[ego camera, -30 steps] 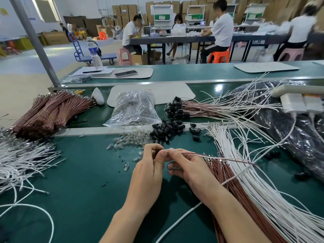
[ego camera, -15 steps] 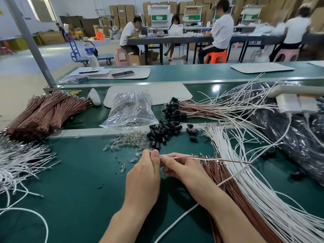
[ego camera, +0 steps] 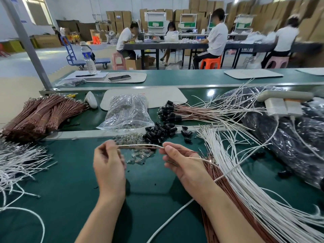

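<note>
axis: the wire pair (ego camera: 140, 146) lies level, its long axis running from the left hand (ego camera: 109, 165) across to the right hand (ego camera: 184, 167).
look: one thin brown wire and one white wire side by side, a little blurred.
hands: each hand pinches the pair, just above the surface (ego camera: 70, 181).
change: before, the hands were touching; now they are apart, with the pair stretched between them.

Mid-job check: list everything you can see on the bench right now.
held wires: two, brown and white, between both hands
black caps: pile, black, behind the hands
bulbs: pile, clear, below the held wires
bag: one, clear, behind the bulbs
brown bundles: several, brown, far left
capped wires: many, brown and white, behind the caps
white wires: many, white, right side
left hand: one, pinches held wires
right hand: one, pinches held wires
</note>
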A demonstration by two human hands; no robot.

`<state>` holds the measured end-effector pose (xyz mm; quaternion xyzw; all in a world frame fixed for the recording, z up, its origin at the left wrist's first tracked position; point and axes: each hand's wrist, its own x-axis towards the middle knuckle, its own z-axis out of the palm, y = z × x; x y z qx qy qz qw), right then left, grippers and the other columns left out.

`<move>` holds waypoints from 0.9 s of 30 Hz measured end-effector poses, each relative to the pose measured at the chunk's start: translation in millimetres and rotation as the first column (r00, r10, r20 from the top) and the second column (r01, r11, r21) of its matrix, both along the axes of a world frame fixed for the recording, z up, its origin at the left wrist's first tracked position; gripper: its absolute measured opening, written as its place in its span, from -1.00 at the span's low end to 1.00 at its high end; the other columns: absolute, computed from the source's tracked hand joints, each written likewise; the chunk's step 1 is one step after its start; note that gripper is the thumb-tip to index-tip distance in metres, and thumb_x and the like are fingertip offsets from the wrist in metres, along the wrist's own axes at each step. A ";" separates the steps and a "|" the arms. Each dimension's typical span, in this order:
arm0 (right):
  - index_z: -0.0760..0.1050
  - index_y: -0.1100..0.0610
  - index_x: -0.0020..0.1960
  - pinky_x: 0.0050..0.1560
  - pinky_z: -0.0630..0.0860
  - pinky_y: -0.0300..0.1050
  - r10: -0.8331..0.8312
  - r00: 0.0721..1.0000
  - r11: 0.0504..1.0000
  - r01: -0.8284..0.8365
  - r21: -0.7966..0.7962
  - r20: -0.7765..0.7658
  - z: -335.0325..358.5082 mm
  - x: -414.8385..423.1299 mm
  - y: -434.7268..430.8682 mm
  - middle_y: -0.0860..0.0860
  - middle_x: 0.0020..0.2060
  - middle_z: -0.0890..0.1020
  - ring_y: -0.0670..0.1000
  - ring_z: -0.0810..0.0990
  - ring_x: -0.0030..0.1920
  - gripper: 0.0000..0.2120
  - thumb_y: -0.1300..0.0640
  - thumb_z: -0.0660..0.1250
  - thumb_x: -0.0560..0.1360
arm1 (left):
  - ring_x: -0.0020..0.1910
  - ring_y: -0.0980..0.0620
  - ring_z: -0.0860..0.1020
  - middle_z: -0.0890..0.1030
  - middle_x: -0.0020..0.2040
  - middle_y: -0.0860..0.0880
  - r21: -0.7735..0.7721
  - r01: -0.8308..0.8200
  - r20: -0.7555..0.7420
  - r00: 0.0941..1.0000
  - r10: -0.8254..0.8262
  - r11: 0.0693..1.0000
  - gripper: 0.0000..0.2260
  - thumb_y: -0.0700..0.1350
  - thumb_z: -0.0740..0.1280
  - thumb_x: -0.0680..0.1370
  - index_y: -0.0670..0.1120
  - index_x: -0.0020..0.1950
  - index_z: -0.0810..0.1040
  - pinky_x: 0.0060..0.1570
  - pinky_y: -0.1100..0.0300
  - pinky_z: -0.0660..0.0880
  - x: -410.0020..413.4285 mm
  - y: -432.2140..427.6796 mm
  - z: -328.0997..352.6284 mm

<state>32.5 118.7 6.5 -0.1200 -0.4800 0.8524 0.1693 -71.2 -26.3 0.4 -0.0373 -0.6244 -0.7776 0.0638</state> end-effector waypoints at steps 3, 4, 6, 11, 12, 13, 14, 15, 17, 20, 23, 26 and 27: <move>0.74 0.16 0.01 -0.13 0.62 -0.26 0.000 0.999 1.000 -0.001 -0.019 -0.042 3.2 2.3 -0.4 0.21 0.00 0.73 -0.03 0.70 -0.14 -0.78 0.15 0.50 0.39 | -0.51 0.20 0.38 0.42 -0.35 0.06 0.162 -0.144 0.119 0.985 0.125 0.976 -0.81 -0.05 0.20 0.70 -0.03 -0.10 0.39 -0.55 0.31 0.35 -14.6 -15.9 3.9; 0.74 0.17 0.01 -0.13 0.62 -0.26 -0.005 0.999 1.000 0.004 -0.023 -0.053 5.1 2.6 -1.4 0.20 -0.01 0.73 -0.02 0.71 -0.14 -0.79 0.15 0.50 0.39 | -0.51 0.20 0.37 0.41 -0.34 0.05 0.189 -0.194 0.145 0.975 0.168 0.963 -0.81 -0.06 0.20 0.70 -0.02 -0.11 0.38 -0.55 0.31 0.35 -18.4 -21.1 4.9; 0.74 0.16 -0.02 -0.14 0.63 -0.25 -0.033 0.996 0.999 0.032 -0.021 -0.077 10.9 2.3 -3.8 0.18 -0.06 0.73 -0.02 0.71 -0.16 -0.81 0.17 0.48 0.38 | -0.51 0.19 0.36 0.40 -0.32 0.03 0.227 -0.268 0.176 0.957 0.231 0.936 -0.81 -0.07 0.19 0.70 -0.01 -0.11 0.37 -0.56 0.31 0.32 -24.2 -29.6 5.8; 0.75 0.11 -0.05 -0.14 0.63 -0.25 -0.078 0.981 0.989 0.098 0.108 -0.179 44.8 1.2 -4.0 0.18 -0.06 0.74 -0.02 0.70 -0.18 -0.83 0.17 0.44 0.40 | -0.51 0.18 0.35 0.41 -0.31 0.02 0.259 -0.241 0.209 0.959 0.190 0.935 -0.78 -0.04 0.20 0.70 -0.01 -0.14 0.38 -0.56 0.31 0.31 -25.1 -33.0 6.4; 0.75 0.10 -0.03 -0.13 0.63 -0.25 -0.085 0.974 0.983 0.116 0.140 -0.211 54.3 2.2 0.1 0.18 -0.05 0.74 -0.02 0.70 -0.16 -0.82 0.15 0.43 0.41 | -0.50 0.17 0.35 0.41 -0.31 0.03 0.264 -0.206 0.209 0.966 0.153 0.942 -0.77 -0.02 0.20 0.70 -0.01 -0.14 0.39 -0.55 0.31 0.32 -23.5 -32.4 6.2; 0.74 0.10 -0.01 -0.12 0.63 -0.25 -0.098 0.965 0.978 0.139 0.158 -0.243 64.0 3.5 6.1 0.18 -0.04 0.74 -0.01 0.70 -0.14 -0.81 0.14 0.42 0.42 | -0.48 0.17 0.36 0.43 -0.30 0.04 0.273 -0.165 0.210 0.972 0.109 0.948 -0.78 0.00 0.21 0.70 -0.01 -0.13 0.42 -0.53 0.32 0.34 -21.9 -32.0 6.5; 0.72 0.10 0.03 -0.10 0.63 -0.25 -0.118 0.955 0.972 0.166 0.164 -0.270 73.3 5.2 14.3 0.18 -0.04 0.74 0.00 0.71 -0.12 -0.80 0.14 0.41 0.44 | -0.46 0.16 0.38 0.46 -0.29 0.06 0.290 -0.120 0.211 0.976 0.059 0.949 -0.79 0.02 0.23 0.70 0.00 -0.11 0.46 -0.51 0.32 0.37 -20.4 -31.6 7.4; 0.68 0.13 0.09 -0.09 0.63 -0.25 -0.147 0.946 0.966 0.200 0.162 -0.290 81.6 6.2 23.9 0.17 -0.03 0.73 0.01 0.71 -0.09 -0.77 0.15 0.39 0.46 | -0.43 0.16 0.41 0.50 -0.28 0.08 0.311 -0.067 0.211 0.978 0.000 0.948 -0.82 0.03 0.24 0.69 0.01 -0.07 0.50 -0.48 0.33 0.41 -19.4 -31.6 8.4; 0.55 0.18 0.25 -0.08 0.63 -0.23 -0.241 0.925 0.945 0.292 0.146 -0.294 94.4 6.1 46.7 0.15 -0.04 0.73 0.02 0.71 -0.08 -0.68 0.18 0.34 0.51 | -0.39 0.17 0.49 0.59 -0.24 0.09 0.336 0.078 0.178 0.973 -0.145 0.939 -0.86 0.04 0.29 0.63 0.01 0.00 0.58 -0.42 0.32 0.48 -18.7 -30.8 8.6; 0.33 0.18 0.45 -0.06 0.64 -0.16 -0.416 0.886 0.873 0.452 0.182 -0.203 103.1 2.9 85.1 0.11 -0.07 0.73 0.00 0.67 -0.10 -0.61 0.27 0.25 0.63 | -0.30 0.17 0.60 0.69 -0.17 0.08 0.060 0.262 0.000 0.965 -0.262 0.963 -0.82 0.02 0.34 0.52 0.05 0.07 0.65 -0.36 0.32 0.55 -15.5 -22.4 4.0; 0.32 0.08 0.41 -0.01 0.60 -0.06 -0.514 0.851 0.795 0.519 0.313 -0.106 105.6 3.2 124.5 0.13 0.01 0.71 0.03 0.61 -0.05 -0.65 0.28 0.22 0.66 | -0.19 0.20 0.64 0.70 -0.11 0.17 -0.418 0.215 -0.233 0.914 -0.333 0.882 -0.87 0.04 0.37 0.53 0.15 0.05 0.64 -0.20 0.40 0.52 -21.1 -6.3 1.6; 0.43 0.10 0.33 -0.01 0.62 -0.04 -0.532 0.841 0.761 0.524 0.382 -0.094 112.7 1.0 160.4 0.17 0.06 0.70 0.06 0.62 -0.04 -0.72 0.28 0.24 0.65 | -0.10 0.23 0.63 0.69 -0.12 0.20 -0.660 0.175 -0.264 0.856 -0.445 0.730 -0.93 0.05 0.36 0.59 0.16 0.06 0.60 -0.07 0.27 0.55 -43.9 24.8 11.5; 0.45 0.11 0.31 -0.04 0.62 -0.07 -0.540 0.836 0.753 0.534 0.383 -0.104 115.9 -1.0 171.2 0.18 0.06 0.69 0.06 0.62 -0.06 -0.74 0.28 0.23 0.65 | -0.09 0.23 0.63 0.68 -0.11 0.18 -0.686 0.185 -0.260 0.841 -0.474 0.704 -0.95 0.03 0.35 0.60 0.15 0.05 0.58 -0.04 0.24 0.56 -52.9 39.0 18.5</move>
